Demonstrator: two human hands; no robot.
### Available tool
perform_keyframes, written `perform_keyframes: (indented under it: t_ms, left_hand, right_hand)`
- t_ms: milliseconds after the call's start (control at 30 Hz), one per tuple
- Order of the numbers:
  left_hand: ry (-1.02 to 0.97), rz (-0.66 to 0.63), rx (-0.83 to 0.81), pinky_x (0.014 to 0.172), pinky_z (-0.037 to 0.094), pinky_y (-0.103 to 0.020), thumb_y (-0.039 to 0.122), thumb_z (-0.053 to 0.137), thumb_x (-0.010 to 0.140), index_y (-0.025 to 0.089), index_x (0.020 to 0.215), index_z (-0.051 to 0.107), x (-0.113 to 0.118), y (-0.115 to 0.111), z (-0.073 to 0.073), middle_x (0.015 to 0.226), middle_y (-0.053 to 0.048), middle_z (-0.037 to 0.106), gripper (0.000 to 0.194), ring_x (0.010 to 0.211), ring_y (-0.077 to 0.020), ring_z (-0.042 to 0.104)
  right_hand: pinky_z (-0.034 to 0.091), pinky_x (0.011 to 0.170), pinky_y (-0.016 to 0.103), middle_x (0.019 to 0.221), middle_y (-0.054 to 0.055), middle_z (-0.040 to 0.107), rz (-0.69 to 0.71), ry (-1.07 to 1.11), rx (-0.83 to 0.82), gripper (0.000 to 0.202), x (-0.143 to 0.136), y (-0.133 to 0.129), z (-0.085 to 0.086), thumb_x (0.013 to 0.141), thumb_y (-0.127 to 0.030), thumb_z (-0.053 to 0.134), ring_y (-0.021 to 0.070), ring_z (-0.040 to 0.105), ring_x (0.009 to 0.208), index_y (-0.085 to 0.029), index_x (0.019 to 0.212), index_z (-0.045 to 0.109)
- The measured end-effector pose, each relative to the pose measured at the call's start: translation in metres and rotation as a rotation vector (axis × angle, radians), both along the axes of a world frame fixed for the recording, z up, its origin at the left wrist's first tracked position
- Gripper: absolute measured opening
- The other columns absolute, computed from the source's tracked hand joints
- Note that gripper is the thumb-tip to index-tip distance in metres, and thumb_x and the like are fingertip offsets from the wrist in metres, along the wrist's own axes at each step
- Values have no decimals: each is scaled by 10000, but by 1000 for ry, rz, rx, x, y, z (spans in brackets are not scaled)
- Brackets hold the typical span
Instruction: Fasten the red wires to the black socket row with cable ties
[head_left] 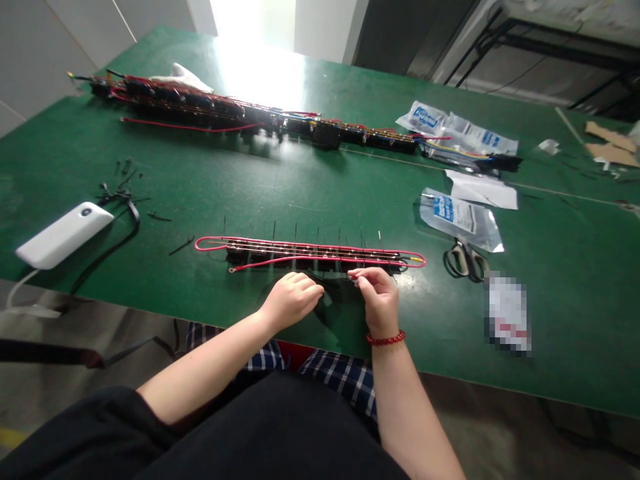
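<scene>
A long strip of black blocks (260,252) lies across the green table, edged by a looped red cable (290,259) with a ring terminal at its left end. Several thin black ties stick up along its far side. My left hand (294,300) is closed just in front of the strip's middle, with a dark thin piece near its fingertips; what it holds is hidden. To the right, my right hand (379,297) pinches something small at the strip's near edge, too small to name.
Behind lies a long bundle of black parts and wires (240,117). Scissors (467,260), plastic bags (463,217) and a pixelated packet (507,312) are at right. A white device (65,235) and loose black ties (120,193) lie at left.
</scene>
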State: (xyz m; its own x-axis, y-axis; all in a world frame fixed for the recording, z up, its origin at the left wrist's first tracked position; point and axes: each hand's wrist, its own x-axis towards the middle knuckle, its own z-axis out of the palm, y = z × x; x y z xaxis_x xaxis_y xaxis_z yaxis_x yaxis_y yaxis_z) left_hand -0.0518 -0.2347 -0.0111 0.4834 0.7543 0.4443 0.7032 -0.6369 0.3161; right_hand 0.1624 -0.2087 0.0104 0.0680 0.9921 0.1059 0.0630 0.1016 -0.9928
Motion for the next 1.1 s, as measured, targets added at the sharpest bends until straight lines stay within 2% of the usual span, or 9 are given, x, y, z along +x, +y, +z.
perform_keyframes:
  t_ms: [167, 267, 367, 500, 667, 867, 1100]
  left_hand:
    - [22, 15, -1, 745, 488, -331, 213, 536, 974, 199, 967, 687, 0, 1, -2, 890, -27, 733, 152, 834, -177, 652]
    - [31, 23, -2, 744, 492, -332, 207, 534, 970, 196, 965, 685, 1, 2, -2, 892, -30, 731, 151, 837, -180, 651]
    - [40, 25, -7, 744, 495, -328, 220, 525, 979, 200, 948, 685, 2, 2, -1, 879, -32, 724, 165, 830, -178, 647]
    - [64, 36, -26, 753, 495, -330, 232, 515, 987, 207, 922, 683, 2, 3, 0, 856, -32, 712, 182, 821, -179, 641]
    - [58, 60, -41, 765, 496, -332, 234, 513, 987, 203, 925, 677, 3, 5, 0, 845, -30, 702, 179, 821, -185, 633]
    - [62, 56, -49, 771, 496, -332, 218, 505, 984, 203, 910, 680, 4, 6, 0, 820, -30, 692, 191, 817, -185, 628]
    - [-40, 86, -78, 783, 530, -337, 229, 528, 979, 207, 941, 680, 3, 7, -2, 880, -30, 727, 159, 825, -184, 643]
  right_hand:
    - [529, 641, 264, 784, 12, 744, -76, 93, 39, 35, -5, 22, 21, 818, -214, 654, 149, 693, 732, -218, 787, 639]
    - [538, 616, 258, 722, -8, 723, -28, 95, 26, 56, -13, 41, 30, 798, -227, 669, 138, 688, 672, -225, 794, 613]
    - [566, 656, 277, 741, -3, 729, 37, 67, 10, 66, -25, 60, 33, 799, -257, 673, 151, 715, 716, -228, 818, 617]
    - [579, 717, 300, 767, 3, 738, 95, -31, 21, 75, -40, 86, 32, 772, -262, 681, 163, 732, 762, -227, 808, 625]
    - [549, 681, 291, 748, 2, 742, 170, -192, 29, 70, -49, 106, 22, 768, -278, 669, 155, 704, 697, -223, 804, 646]
    - [517, 627, 274, 773, 6, 741, 193, -390, 65, 115, -47, 108, 10, 771, -307, 658, 151, 677, 664, -225, 844, 689]
    - [495, 611, 260, 733, -10, 734, 304, -453, 71, 102, -48, 106, 8, 775, -294, 662, 134, 646, 607, -223, 835, 702]
